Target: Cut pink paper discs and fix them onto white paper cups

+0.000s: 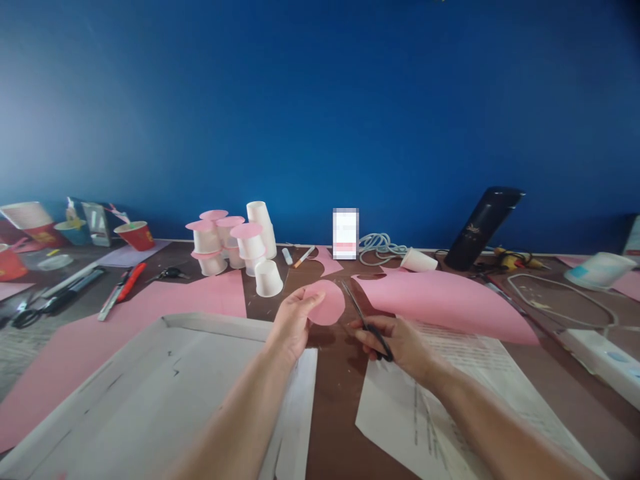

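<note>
Between the thumb and fingers of my left hand (295,319) is a pink paper circle (327,303), its face turned toward me. My right hand (395,343) is closed round the black handles of a pair of scissors (356,301). The blades point up and away, just right of the circle and apart from it. A large cut sheet of pink paper (440,297) lies beyond my right hand. A smaller pink scrap (327,261) rests farther back, near the wall.
Stacked white paper cups (207,238) with pink discs between them stand back left, near a single upturned cup (269,279). A red utility knife (131,281) lies farther left. A black bottle (483,227) leans at the right, and a white power strip (607,363) lies near the right edge.
</note>
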{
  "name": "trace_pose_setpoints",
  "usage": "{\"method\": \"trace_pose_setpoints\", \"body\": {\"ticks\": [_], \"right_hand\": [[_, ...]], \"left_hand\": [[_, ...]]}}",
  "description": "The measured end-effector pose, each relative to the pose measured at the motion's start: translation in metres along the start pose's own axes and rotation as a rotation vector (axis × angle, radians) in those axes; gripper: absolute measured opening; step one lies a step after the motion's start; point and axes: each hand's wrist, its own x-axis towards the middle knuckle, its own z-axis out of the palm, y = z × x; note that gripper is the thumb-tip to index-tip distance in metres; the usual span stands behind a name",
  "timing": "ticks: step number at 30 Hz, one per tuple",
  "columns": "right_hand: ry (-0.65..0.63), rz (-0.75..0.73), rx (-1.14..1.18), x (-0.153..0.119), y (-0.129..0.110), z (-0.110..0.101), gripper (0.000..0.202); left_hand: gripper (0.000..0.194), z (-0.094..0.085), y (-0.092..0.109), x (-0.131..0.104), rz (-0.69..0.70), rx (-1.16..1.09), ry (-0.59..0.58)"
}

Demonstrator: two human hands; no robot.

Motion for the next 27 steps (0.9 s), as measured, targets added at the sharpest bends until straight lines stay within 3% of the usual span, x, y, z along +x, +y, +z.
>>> {"method": "trace_pose_setpoints", "body": {"ticks": [11,16,21,27], "right_hand": [[0.000,-0.015,-0.022,-0.001,-0.002,0.000,0.049],[0.000,0.008,0.012,-0.001,-0.004,0.001,0.050],[-0.008,-0.014,0.023,-0.001,-0.002,0.001,0.048],[-0.059,-0.044,0.059,-0.008,-0.009,0.000,0.048]], "left_hand": [[0.038,0.000,0.002,-0.004,0.033,0.220,0.040],[0.034,0.001,0.004,-0.006,0.038,0.308,0.042],[0.038,0.000,0.004,-0.005,0.092,0.361,0.008],[0.041,0.002,0.005,-0.008,0.027,0.302,-0.097]]}}
